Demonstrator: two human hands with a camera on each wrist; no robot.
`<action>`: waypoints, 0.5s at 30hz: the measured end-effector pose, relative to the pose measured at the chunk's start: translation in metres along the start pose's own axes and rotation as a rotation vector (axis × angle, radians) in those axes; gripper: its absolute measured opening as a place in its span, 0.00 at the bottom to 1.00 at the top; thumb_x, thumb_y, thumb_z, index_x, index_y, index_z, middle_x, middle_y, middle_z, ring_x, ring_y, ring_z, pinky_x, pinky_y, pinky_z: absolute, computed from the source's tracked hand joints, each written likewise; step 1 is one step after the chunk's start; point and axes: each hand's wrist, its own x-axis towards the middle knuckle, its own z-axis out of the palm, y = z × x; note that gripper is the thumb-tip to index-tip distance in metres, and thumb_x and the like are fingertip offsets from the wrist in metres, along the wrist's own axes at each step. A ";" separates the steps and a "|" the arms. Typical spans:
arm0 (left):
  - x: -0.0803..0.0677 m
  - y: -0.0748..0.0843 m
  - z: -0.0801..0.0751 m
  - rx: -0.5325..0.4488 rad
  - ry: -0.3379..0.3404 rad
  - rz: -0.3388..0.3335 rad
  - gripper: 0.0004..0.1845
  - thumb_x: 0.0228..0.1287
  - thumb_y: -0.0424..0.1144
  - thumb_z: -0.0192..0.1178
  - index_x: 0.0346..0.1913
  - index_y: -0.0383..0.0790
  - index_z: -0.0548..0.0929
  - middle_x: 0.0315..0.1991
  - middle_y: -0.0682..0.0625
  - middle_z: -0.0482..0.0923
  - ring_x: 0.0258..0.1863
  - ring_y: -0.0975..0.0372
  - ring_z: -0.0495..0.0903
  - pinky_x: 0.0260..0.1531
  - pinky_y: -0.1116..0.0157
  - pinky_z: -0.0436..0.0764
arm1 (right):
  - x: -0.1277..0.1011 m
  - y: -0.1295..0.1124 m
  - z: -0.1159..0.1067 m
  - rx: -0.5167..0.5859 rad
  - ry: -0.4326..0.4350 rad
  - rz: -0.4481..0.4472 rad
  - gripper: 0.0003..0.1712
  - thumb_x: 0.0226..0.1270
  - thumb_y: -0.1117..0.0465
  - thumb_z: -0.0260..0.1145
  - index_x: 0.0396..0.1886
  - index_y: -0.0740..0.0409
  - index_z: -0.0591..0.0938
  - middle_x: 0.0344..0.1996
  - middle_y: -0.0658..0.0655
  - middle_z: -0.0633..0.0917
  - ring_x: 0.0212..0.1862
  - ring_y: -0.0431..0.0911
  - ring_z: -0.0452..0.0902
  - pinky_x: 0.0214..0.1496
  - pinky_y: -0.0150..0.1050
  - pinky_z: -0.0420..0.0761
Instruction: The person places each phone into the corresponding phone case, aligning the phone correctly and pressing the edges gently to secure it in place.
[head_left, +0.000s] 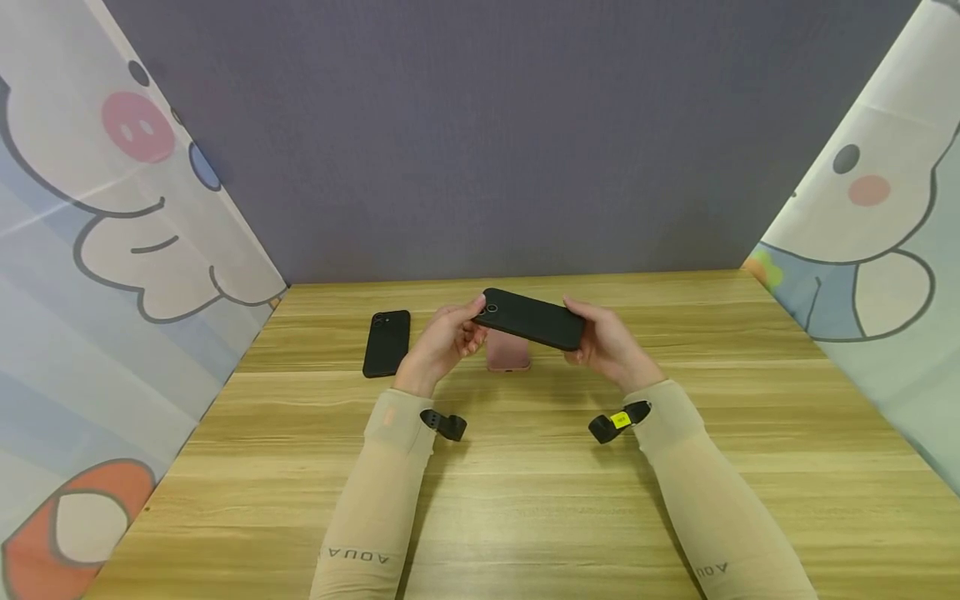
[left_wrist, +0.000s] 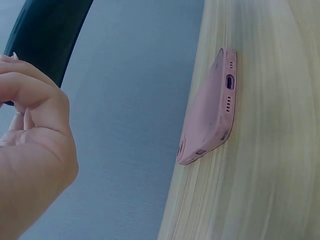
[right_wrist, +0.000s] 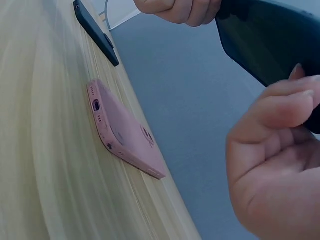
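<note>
Both hands hold a black phone (head_left: 534, 318) sideways above the table, its back with round camera lenses facing up toward the head view. My left hand (head_left: 441, 343) grips the end with the lenses, thumb along the edge. At the opposite end, my right hand (head_left: 609, 343) pinches the phone between thumb and fingers. Below it, a pink phone (head_left: 508, 353) lies camera side up, partly covered in the head view; its charging port end shows in the left wrist view (left_wrist: 210, 110). Farther left lies another black phone (head_left: 387, 345), its camera lenses uppermost.
A wood-grain table (head_left: 525, 500) lies under everything, with a grey panel (head_left: 510, 142) rising at its back edge. Curtains with cartoon animals hang at the left (head_left: 150, 250) and right (head_left: 877, 225). Each sleeve carries a black wrist strap (head_left: 450, 427).
</note>
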 end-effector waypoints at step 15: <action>0.004 0.000 0.008 -0.046 0.024 0.016 0.15 0.76 0.42 0.60 0.29 0.41 0.84 0.25 0.51 0.79 0.22 0.64 0.75 0.24 0.71 0.74 | -0.001 0.002 -0.001 0.106 -0.099 -0.061 0.20 0.84 0.53 0.51 0.34 0.55 0.83 0.23 0.53 0.86 0.16 0.41 0.74 0.21 0.33 0.71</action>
